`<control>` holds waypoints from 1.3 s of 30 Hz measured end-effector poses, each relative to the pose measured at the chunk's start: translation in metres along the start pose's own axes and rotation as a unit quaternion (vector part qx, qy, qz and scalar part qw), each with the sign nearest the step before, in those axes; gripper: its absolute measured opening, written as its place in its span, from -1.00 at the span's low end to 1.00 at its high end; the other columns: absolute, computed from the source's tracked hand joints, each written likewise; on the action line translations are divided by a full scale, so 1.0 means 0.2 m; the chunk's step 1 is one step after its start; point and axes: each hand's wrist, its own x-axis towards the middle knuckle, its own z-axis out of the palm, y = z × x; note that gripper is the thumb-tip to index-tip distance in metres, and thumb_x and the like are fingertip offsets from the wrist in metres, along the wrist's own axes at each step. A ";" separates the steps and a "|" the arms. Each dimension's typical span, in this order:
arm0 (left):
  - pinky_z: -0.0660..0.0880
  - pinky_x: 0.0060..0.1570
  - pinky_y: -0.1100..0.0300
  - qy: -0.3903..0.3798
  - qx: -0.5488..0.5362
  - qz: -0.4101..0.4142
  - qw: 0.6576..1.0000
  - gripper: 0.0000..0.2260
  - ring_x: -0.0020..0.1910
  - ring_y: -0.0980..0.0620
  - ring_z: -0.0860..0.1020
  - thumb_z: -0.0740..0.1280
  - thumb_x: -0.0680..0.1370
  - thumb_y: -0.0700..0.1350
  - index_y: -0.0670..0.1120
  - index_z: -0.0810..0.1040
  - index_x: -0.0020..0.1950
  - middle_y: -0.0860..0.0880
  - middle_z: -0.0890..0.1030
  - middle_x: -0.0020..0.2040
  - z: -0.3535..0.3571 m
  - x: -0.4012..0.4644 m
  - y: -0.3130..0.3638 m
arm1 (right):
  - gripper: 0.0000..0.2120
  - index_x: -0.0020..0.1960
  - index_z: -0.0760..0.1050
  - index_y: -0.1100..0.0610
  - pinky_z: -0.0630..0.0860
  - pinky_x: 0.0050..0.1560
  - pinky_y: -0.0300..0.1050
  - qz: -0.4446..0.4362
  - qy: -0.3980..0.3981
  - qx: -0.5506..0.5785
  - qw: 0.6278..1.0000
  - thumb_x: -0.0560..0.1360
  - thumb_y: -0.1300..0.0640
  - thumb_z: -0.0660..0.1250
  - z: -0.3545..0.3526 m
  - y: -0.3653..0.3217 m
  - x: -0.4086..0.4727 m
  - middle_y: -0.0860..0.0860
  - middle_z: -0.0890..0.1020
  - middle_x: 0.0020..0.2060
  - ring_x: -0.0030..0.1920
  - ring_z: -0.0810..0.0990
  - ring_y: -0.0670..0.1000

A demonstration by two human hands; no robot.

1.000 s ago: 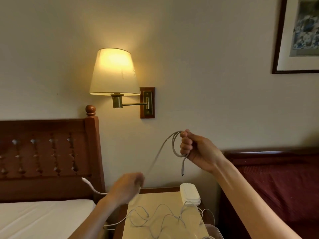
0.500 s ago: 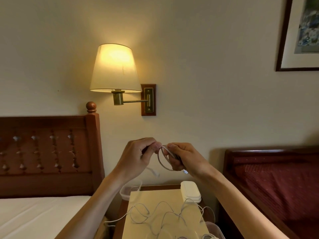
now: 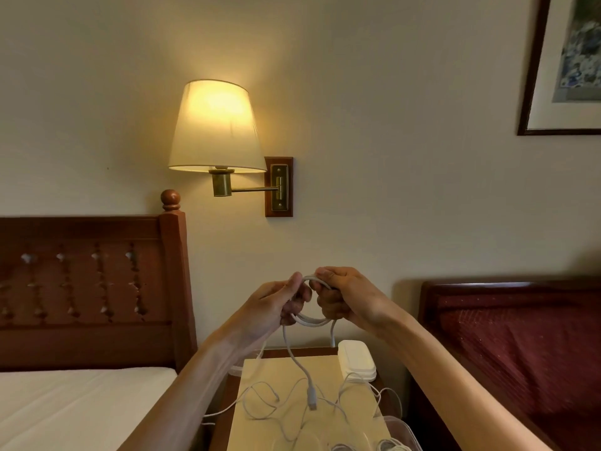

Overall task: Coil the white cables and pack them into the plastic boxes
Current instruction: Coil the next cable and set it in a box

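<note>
Both hands hold one white cable wound into a small coil in the air above the nightstand. My left hand pinches the coil's left side. My right hand grips its right side. One tail hangs down from the coil, ending in a plug. Several more white cables lie loose and tangled on the nightstand top. A clear plastic box with coiled cable inside sits at the front right corner. Another clear box edge shows behind my left forearm.
A stack of white lids rests at the nightstand's back right. A lit wall lamp hangs above. A wooden headboard and white mattress lie left; a dark red bed lies right.
My left hand, earlier stretched low to the left pulling cable, came up to meet the right. The cable is now a closed coil, and its tail has dropped to hang below.
</note>
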 end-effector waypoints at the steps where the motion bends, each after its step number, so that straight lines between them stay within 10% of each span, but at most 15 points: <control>1: 0.19 -0.27 0.15 0.037 0.033 0.004 0.999 -0.62 -0.35 0.07 0.22 0.14 0.62 0.18 -0.04 0.46 -0.24 0.02 0.27 -0.35 0.01 0.01 0.00 | -0.63 -0.19 0.42 0.16 0.25 -0.41 -0.21 -0.002 0.005 0.004 1.000 0.70 0.10 0.00 0.01 0.01 0.00 -0.01 0.26 -0.47 -0.46 0.20 -0.04; 6: 0.20 -0.25 0.14 0.163 0.103 0.047 0.980 -0.59 -0.39 0.08 0.21 0.08 0.67 0.12 -0.02 0.32 -0.34 0.04 0.24 -0.41 0.06 0.03 -0.02 | -0.73 -0.05 0.58 0.17 0.63 -0.09 -0.09 -0.080 0.133 -0.151 0.976 0.66 0.14 0.13 0.02 0.08 0.00 0.07 0.66 -0.25 -0.23 0.65 0.05; 12: 0.17 -0.33 0.20 0.210 0.139 0.057 0.966 -0.59 -0.42 0.11 0.19 0.07 0.67 0.11 -0.04 0.30 -0.33 0.08 0.23 -0.43 0.02 0.05 -0.08 | -0.88 -0.09 0.66 0.11 0.58 -0.26 -0.20 -0.019 0.207 -0.276 0.938 0.53 0.09 0.37 -0.02 0.13 -0.04 0.02 0.69 -0.25 -0.28 0.62 -0.04; 21: 0.22 -0.41 0.30 0.247 0.177 0.064 0.951 -0.60 -0.45 0.16 0.27 0.09 0.67 0.09 -0.06 0.41 -0.31 0.08 0.34 -0.44 0.08 0.12 -0.10 | -0.89 0.01 0.52 0.26 0.63 -0.18 -0.23 -0.033 0.282 0.037 0.958 0.59 0.22 0.27 0.06 0.02 0.02 0.17 0.67 -0.16 -0.21 0.72 0.01; 25: 0.21 -0.33 0.18 0.269 0.078 0.008 0.960 -0.59 -0.40 0.08 0.24 0.11 0.66 0.11 -0.05 0.38 -0.32 0.06 0.30 -0.44 0.07 0.11 -0.07 | -0.95 -0.08 0.51 0.14 0.53 -0.19 -0.41 -0.126 0.344 -0.256 0.894 0.56 0.20 0.34 0.12 0.11 0.03 -0.03 0.60 -0.18 -0.21 0.60 -0.23; 27: 0.21 -0.30 0.15 0.254 0.019 -0.017 0.967 -0.58 -0.39 0.07 0.22 0.11 0.66 0.12 -0.03 0.34 -0.35 0.05 0.28 -0.42 0.06 0.09 -0.05 | -0.94 -0.09 0.50 0.11 0.51 -0.16 -0.39 -0.179 0.338 -0.315 0.869 0.54 0.17 0.37 0.13 0.15 0.03 -0.06 0.52 -0.09 -0.14 0.56 -0.18; 33: 0.22 -0.25 0.12 0.215 -0.022 -0.022 0.976 -0.56 -0.39 0.06 0.21 0.08 0.67 0.12 -0.02 0.33 -0.37 0.03 0.25 -0.42 0.05 0.07 -0.01 | -0.90 0.04 0.40 0.15 0.65 -0.08 0.08 -0.176 0.233 -0.148 0.945 0.57 0.20 0.31 0.15 0.14 -0.01 0.07 0.64 -0.08 -0.17 0.71 0.00; 39: 0.20 -0.25 0.12 0.205 -0.106 -0.027 0.973 -0.58 -0.40 0.06 0.17 0.08 0.67 0.09 -0.02 0.33 -0.36 0.04 0.22 -0.43 0.01 0.05 0.02 | -0.48 0.28 0.34 0.03 0.64 0.01 -0.01 -0.117 0.139 -0.163 0.970 0.46 0.43 0.38 0.07 0.14 -0.03 0.07 0.63 0.00 -0.04 0.70 0.04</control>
